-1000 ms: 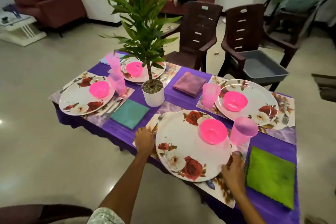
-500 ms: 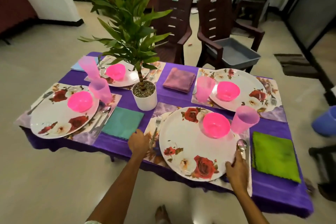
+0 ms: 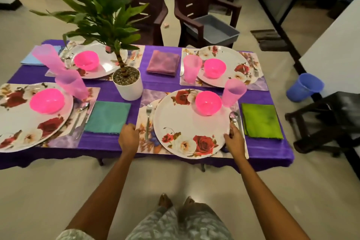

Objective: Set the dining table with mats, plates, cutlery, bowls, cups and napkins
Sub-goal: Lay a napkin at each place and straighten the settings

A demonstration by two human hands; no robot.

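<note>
Left hand (image 3: 128, 138) grips the near-left edge of the floral mat (image 3: 144, 142). Right hand (image 3: 234, 140) pinches the spoon (image 3: 233, 118) handle at the plate's (image 3: 187, 122) 3 o'clock; spoon long axis runs 6–12, bowl end at 12. Fork (image 3: 148, 121) lies parallel at 9 o'clock. Counter (image 3: 109, 142) is purple-clothed; beige tile floor (image 3: 48, 191), brown chairs (image 3: 194, 6) at 12.

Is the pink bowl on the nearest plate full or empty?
Empty: the pink bowl sits upright on the nearest plate, and only its bare pink inside shows.
</note>
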